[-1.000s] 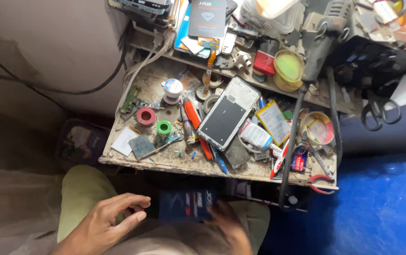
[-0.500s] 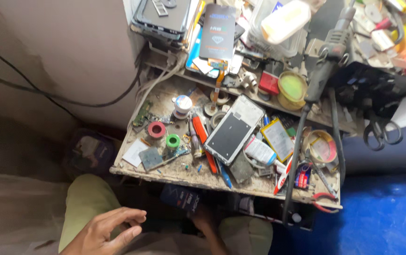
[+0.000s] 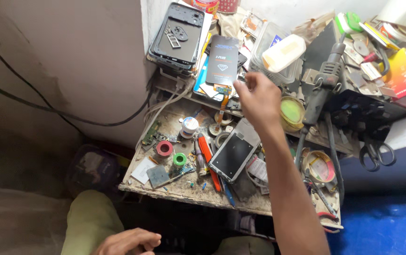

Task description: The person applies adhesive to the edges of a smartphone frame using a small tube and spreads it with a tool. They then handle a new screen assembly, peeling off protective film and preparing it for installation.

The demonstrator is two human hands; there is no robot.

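Note:
My right hand (image 3: 258, 100) reaches up over the cluttered little workbench (image 3: 184, 191). Its fingers are apart and hold nothing I can see, and the fingertips are just right of a black flat packet (image 3: 222, 59) leaning on the back shelf. Below my forearm lies a phone with a dark screen (image 3: 233, 156). My left hand (image 3: 127, 242) rests low on my thigh in olive trousers, fingers loosely curled and empty.
A black phone back frame (image 3: 178, 32) stands at the back left. A clear plastic box (image 3: 278, 47), a soldering handle (image 3: 324, 87), a round tin of yellow-green paste (image 3: 291, 111), scissors (image 3: 376, 153) and red (image 3: 164, 148) and green (image 3: 179, 159) tape rolls crowd the bench. A black cable (image 3: 47, 108) runs along the wall.
My right hand left a dark object low at my lap and rose to the back shelf. My left hand curled its fingers. The view tilted up toward the shelf.

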